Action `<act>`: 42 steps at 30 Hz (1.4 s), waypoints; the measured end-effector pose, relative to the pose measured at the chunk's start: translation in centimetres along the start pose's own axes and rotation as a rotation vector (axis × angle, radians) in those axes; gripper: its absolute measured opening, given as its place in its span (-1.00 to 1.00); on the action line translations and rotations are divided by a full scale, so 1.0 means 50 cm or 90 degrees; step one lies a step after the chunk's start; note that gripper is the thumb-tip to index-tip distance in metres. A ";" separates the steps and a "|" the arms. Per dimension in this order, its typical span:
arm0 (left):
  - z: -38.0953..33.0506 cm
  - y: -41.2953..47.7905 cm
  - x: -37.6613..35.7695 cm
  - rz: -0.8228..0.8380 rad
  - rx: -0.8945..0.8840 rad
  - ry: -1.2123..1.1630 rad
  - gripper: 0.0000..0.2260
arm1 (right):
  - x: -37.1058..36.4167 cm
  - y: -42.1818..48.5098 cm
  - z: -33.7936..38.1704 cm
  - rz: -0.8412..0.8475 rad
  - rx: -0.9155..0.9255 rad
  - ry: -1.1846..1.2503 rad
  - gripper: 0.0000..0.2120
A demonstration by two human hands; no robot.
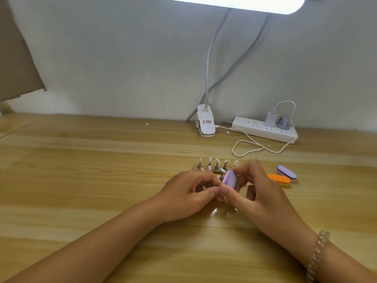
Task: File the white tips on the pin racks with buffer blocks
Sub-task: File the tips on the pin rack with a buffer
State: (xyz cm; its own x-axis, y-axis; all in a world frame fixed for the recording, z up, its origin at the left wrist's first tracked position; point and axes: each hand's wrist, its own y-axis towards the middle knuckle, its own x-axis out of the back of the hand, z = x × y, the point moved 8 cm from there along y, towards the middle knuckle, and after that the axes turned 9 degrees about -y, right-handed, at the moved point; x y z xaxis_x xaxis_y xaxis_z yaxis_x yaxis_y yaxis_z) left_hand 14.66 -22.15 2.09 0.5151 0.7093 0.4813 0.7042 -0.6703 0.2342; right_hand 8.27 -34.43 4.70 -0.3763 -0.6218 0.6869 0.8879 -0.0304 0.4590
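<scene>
Two hands at work, listed outward from my body.

1. Bead bracelet point(318, 260), on my right wrist; idle.
2. Left hand point(187, 193): fingers curled inward, thumb tip meeting my right thumb. It sits close to a pin so as to steady it, I judge, but whether the fingers actually pinch that pin is hidden behind them.
3. Right hand point(259, 188): thumb and fingertips pinch the pink-and-purple buffer block point(231, 178) by its edges, leaving its broad face free to rub. The block is tilted and lifted off the table point(81, 180), close against one white tip point(222, 170).
4. Pin rack point(212, 169): just beyond my knuckles, a low brown bar. Its pins stand upright in a row with the white tips point(210, 159) on top, raised so a block can reach each one. A nearer rack may lie under my hands; I cannot tell.
5. Spare blocks, right of the rack: orange block point(279, 179) and lilac block point(286, 173), side by side, within easy reach for a change of grit.
6. Lamp clamp point(206, 123) and power strip point(265, 129), at the wall, joined by a white cable point(251, 148).
7. Lamp head point(234, 3), overhead, lighting the work.
</scene>
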 end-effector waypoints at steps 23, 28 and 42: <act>0.002 0.003 0.004 0.006 -0.019 -0.082 -0.87 | -0.011 -0.012 0.022 0.022 0.058 -0.018 -0.66; 0.004 0.001 0.006 0.011 -0.026 -0.080 -0.86 | -0.002 -0.010 0.016 0.004 0.046 -0.038 -0.63; 0.005 0.005 0.005 0.003 -0.012 -0.087 -0.88 | -0.009 -0.016 0.034 0.022 0.079 -0.048 -0.65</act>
State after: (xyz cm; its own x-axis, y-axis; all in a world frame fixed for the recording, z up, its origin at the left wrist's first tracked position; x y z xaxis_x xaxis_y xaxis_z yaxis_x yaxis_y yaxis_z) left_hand 15.11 -22.08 2.07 0.5814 0.7281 0.3631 0.6929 -0.6770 0.2481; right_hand 7.30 -32.80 5.00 -0.3687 -0.5604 0.7416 0.8628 0.0905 0.4973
